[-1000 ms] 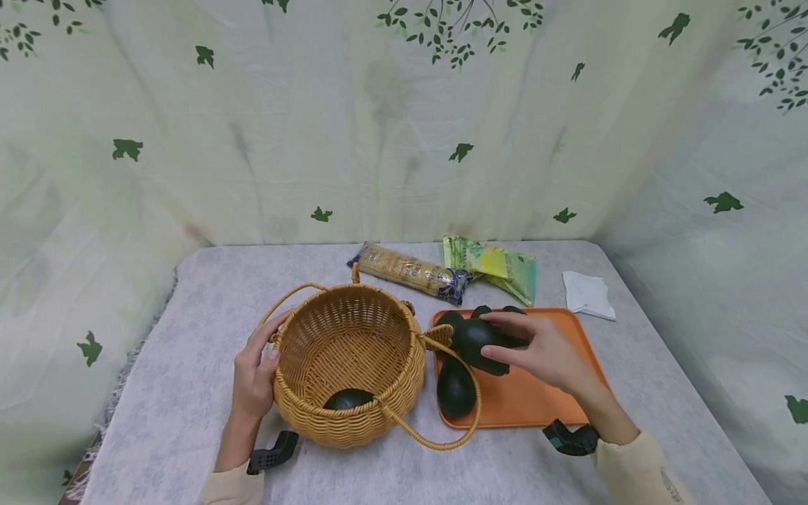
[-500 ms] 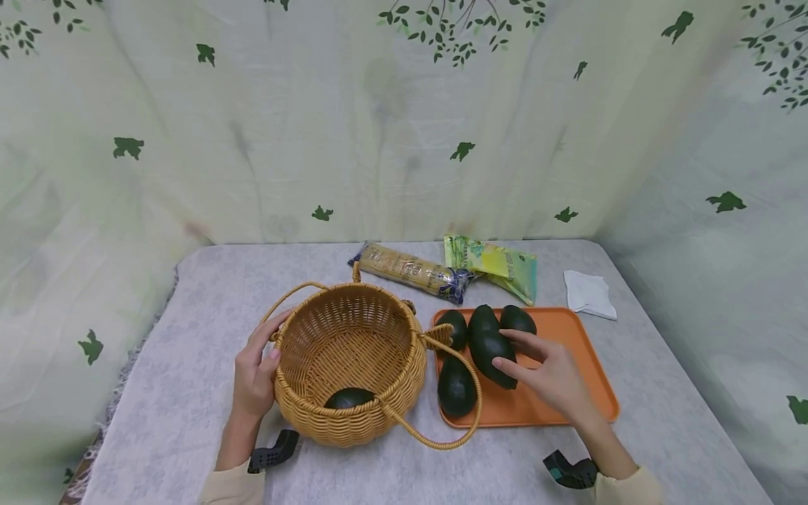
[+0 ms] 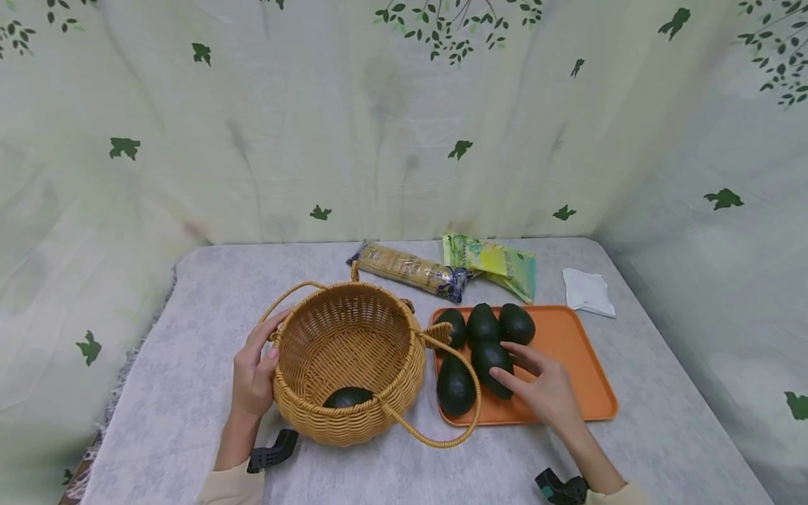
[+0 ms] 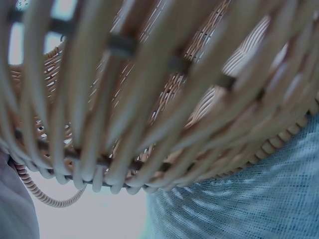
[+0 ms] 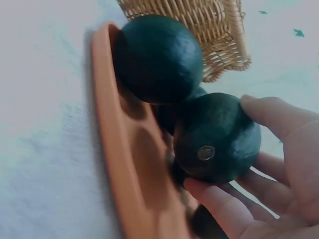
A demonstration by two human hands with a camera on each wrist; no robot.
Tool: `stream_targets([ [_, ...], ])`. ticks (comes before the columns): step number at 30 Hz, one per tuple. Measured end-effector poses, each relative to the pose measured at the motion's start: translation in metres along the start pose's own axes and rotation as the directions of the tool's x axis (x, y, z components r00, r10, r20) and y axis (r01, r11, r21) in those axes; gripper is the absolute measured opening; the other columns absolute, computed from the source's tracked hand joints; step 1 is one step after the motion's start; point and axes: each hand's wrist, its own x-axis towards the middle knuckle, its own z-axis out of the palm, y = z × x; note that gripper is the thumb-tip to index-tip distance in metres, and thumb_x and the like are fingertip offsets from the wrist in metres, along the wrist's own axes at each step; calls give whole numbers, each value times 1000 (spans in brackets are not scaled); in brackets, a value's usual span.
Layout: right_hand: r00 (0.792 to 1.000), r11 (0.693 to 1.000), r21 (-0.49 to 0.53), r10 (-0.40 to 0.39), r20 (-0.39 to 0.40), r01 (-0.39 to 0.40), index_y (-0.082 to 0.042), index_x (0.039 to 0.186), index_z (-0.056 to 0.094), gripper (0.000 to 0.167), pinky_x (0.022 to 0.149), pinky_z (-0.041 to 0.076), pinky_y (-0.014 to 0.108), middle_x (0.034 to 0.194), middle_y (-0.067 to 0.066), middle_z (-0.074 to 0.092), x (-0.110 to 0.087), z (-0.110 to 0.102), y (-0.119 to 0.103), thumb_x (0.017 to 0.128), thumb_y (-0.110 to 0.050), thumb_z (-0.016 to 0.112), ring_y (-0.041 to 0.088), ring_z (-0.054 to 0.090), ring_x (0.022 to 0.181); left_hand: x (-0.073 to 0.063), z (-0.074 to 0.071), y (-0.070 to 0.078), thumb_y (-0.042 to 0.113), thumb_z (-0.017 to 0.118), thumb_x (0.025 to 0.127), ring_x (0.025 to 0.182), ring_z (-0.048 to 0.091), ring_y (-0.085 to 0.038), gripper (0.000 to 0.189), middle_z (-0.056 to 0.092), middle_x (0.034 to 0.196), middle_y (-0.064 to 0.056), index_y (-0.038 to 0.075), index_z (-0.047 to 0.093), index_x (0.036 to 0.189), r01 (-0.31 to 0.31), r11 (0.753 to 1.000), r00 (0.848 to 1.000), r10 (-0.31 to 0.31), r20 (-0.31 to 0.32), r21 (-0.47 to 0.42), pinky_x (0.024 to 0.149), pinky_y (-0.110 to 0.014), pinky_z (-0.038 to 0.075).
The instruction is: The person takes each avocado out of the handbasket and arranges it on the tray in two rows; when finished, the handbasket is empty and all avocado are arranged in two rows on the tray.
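A wicker basket (image 3: pixel 344 431) stands on the table left of centre, with one dark green avocado (image 3: pixel 348 398) inside near its front wall. My left hand (image 3: pixel 254 372) holds the basket's left side, thumb by the rim. In the left wrist view the basket's woven wall (image 4: pixel 149 99) fills most of the frame and hides the fingers. On the orange tray (image 3: pixel 555 393) lie several avocados in two rows. My right hand (image 3: pixel 548 382) holds the front-row avocado (image 3: pixel 491 366) between thumb and fingers. The right wrist view shows that avocado's stem end (image 5: pixel 206 152) facing the camera.
A noodle packet (image 3: pixel 410 270) and a green-yellow packet (image 3: pixel 492 265) lie behind the basket and tray. A white tissue packet (image 3: pixel 588 292) sits beyond the tray's right corner. One basket handle (image 3: pixel 470 421) loops over the tray's left edge.
My right hand has lowered the avocado from above the others into the tray's front row, moving toward me. The avocados behind it now show. The left hand and basket keep their place.
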Motion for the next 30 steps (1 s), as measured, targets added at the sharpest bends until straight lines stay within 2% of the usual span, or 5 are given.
stream_targets([
  [10,999,998,54,-15,-42,17,-16,132,70,56,98,54,49,133,10,69,-5,16,14,84,-43,83,31,68,119,1,0,0,5,40,94,118,56,-12,51,64,136,-21,-3,60,140,-3,1000,1000,3,1,1,102,-19,38],
  [16,998,999,20,-33,-53,34,-17,130,71,56,98,53,51,128,10,72,-8,15,13,83,-43,84,30,69,115,0,0,0,5,40,94,119,57,-12,51,64,135,-22,-4,60,140,-5,1000,1000,5,2,-1,102,-19,38],
  [22,998,999,-32,-32,-56,30,-17,128,72,55,100,50,58,125,9,74,-9,10,11,83,-46,84,32,67,118,0,-1,0,5,40,94,119,57,-12,51,64,135,-23,-5,60,139,-9,1000,1000,9,-2,-5,102,-20,38],
  [27,996,998,-14,-58,-62,57,-11,129,72,56,93,56,47,127,11,72,-7,5,9,83,-39,85,33,68,119,0,0,0,4,40,94,120,57,-12,51,64,135,-22,-4,60,140,-2,1000,1000,2,1,-9,102,-20,38],
  [30,995,996,-2,-88,-53,88,-10,130,71,55,92,57,43,129,11,71,-5,3,6,83,-34,86,34,67,121,0,0,0,4,40,94,119,57,-12,51,64,135,-23,-5,60,140,-2,1000,1000,2,1,-10,102,-20,38],
])
